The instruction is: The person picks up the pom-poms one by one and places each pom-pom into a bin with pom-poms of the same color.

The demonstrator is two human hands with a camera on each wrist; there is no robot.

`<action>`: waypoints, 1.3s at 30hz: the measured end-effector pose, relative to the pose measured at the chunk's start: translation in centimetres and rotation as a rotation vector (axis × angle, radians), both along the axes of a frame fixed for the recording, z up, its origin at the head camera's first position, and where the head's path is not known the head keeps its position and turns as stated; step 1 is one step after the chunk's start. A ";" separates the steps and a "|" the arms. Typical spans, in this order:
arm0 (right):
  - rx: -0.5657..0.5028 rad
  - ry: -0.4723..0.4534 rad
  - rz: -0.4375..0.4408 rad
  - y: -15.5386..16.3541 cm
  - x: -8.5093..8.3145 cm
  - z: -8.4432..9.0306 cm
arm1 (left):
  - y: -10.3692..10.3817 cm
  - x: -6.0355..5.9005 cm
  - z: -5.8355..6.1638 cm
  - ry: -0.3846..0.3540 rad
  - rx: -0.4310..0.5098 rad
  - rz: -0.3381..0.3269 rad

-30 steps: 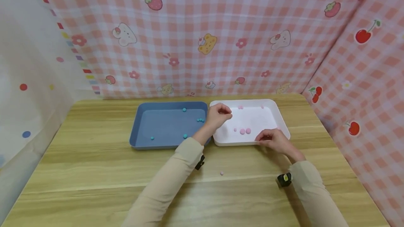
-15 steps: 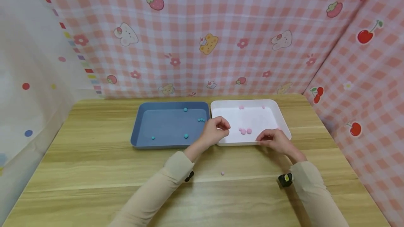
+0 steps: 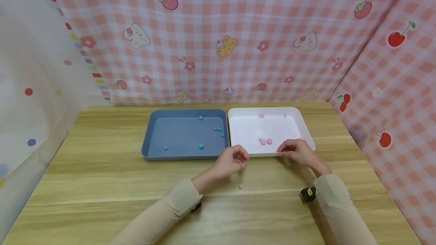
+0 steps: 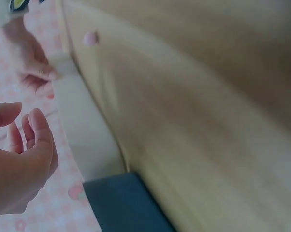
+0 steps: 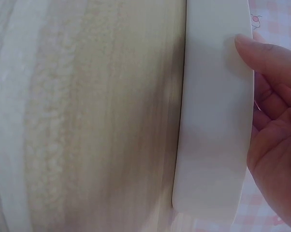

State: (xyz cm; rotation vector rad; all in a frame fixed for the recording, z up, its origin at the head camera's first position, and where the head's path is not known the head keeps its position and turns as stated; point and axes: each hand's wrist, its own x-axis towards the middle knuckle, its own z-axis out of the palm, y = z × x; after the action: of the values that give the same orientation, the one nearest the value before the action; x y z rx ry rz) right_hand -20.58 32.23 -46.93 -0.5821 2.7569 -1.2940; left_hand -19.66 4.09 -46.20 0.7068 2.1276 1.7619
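Observation:
My left hand [image 3: 232, 161] hovers over the table just in front of the trays' near edges. In the left wrist view its thumb and loosely bent fingers [image 4: 39, 133] stand apart with nothing between them. My right hand [image 3: 297, 151] grips the near rim of the white tray [image 3: 243, 139], its thumb [image 5: 254, 50] on the outer wall and its fingers inside. Small pink balls [image 3: 263, 141] of several sizes lie in that tray. On the bare wood nearer me rests one small pink ball [image 3: 240, 186], close to my left hand.
A blue-grey tray [image 3: 145, 144] stands left of the white one, nearly side by side. It holds several small teal balls [image 3: 201, 146]. Pink checked cloth [image 3: 190, 18] hangs behind and to the right of the wooden table [image 3: 102, 184].
My left hand has drawn back from above the white tray toward me. A small pink ball there now sits against a larger one. My right hand has stayed on the rim.

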 end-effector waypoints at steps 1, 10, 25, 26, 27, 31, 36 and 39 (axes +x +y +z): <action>0.002 0.002 0.001 0.0 0.0 0.0 | 0.0 0.2 -0.1 -0.006 -0.014 -0.011; -0.006 0.031 0.018 0.0 0.0 -0.1 | 0.1 1.4 -0.8 -0.033 -0.156 -0.059; 0.018 -0.023 -0.005 -0.1 0.1 0.5 | 0.1 2.0 -1.9 -0.034 -0.182 -0.122; 0.019 -0.023 -0.004 -0.1 0.2 0.6 | 0.1 2.1 -2.0 -0.032 -0.189 -0.124; 0.026 -0.024 -0.007 -0.4 0.3 0.9 | 0.2 2.1 -2.1 -0.025 -0.195 -0.129; 0.036 -0.025 -0.008 -1.0 0.8 1.9 | 0.2 2.1 -2.3 0.021 -0.243 -0.139; 0.043 -0.026 -0.007 -0.5 0.3 0.9 | 0.1 2.2 -2.5 0.082 -0.305 -0.150; 0.027 -0.031 -0.008 -0.2 0.1 0.6 | 0.2 2.2 -2.5 0.117 -0.332 -0.164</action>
State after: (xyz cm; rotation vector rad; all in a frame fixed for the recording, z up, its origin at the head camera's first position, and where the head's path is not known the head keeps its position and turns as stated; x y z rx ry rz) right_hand -20.45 32.01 -46.32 -0.5447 2.7504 -1.2543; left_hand -17.43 4.25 -48.72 0.8789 2.2884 1.2713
